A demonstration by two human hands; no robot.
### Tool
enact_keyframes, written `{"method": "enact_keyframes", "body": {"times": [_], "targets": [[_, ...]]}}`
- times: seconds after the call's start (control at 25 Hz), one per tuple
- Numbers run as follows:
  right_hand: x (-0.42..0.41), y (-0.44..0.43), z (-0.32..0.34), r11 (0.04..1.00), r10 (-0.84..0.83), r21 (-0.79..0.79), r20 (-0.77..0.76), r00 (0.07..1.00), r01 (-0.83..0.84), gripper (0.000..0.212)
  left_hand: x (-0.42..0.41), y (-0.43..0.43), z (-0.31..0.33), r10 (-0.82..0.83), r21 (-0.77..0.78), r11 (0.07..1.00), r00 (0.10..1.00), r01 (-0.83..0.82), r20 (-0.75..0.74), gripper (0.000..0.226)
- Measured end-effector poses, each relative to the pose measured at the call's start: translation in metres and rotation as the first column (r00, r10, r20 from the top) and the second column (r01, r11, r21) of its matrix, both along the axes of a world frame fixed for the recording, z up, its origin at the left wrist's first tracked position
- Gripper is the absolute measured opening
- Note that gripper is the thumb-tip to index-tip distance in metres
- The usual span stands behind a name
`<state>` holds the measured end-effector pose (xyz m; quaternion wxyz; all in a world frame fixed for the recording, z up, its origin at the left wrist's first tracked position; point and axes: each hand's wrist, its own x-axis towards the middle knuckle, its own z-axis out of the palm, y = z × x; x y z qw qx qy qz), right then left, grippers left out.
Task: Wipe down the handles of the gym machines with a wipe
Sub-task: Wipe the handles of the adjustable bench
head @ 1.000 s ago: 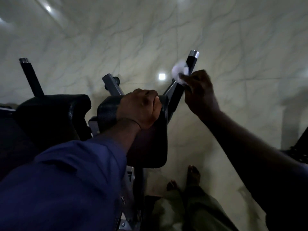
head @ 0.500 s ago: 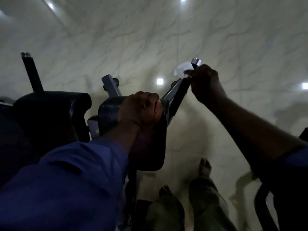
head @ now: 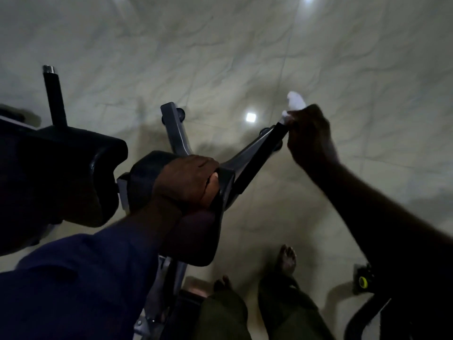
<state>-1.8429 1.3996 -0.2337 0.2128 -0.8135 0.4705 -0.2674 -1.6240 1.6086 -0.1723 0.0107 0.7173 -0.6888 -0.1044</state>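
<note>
The right hand (head: 309,134) is closed around the top end of the right handle (head: 259,159), pinching a white wipe (head: 295,103) against the tip; part of the wipe sticks up above the fingers, and the handle's end cap is hidden beneath it. The handle is a black bar that slants down and left to a grey frame arm (head: 241,157) lying just beside it.

The left hand (head: 188,181) is curled tight over the top edge of a black pad (head: 144,173), thumb tucked in, its blue sleeve (head: 73,285) filling the lower left and covering much of the machine below. A second, larger pad (head: 73,165) sits to the left, apart from the first by a narrow gap. Behind it the left handle (head: 54,96) stands nearly upright with a silver cap, untouched. Another grey frame arm (head: 175,130) rises between the two pads.

Below are bare feet (head: 286,260) on a pale marbled floor (head: 220,57), which reflects ceiling lights. At lower right, a dark curved bar with a yellow knob (head: 362,281) stands near the right forearm.
</note>
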Motion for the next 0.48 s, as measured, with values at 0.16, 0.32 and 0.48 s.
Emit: {"method": "enact_keyframes", "body": {"times": [0.16,0.32,0.48], "targets": [[-0.01,0.037,0.001,0.954,0.292,-0.103,0.104,0.951,-0.282,0.022,0.001,-0.006,0.002,0.014,0.047,0.999,0.999,-0.012,-0.034,0.039],[-0.004,-0.001,0.012,0.877,0.423,-0.199,-0.112,0.899,-0.438,0.018,-0.006,-0.003,0.005,0.041,0.006,0.999,0.999,-0.041,0.014,0.039],[0.005,-0.045,0.02,0.65,0.705,-0.163,-0.235,0.669,-0.742,0.019,-0.005,-0.004,0.004,0.084,0.068,0.994,0.996,-0.083,-0.018,0.043]]}}
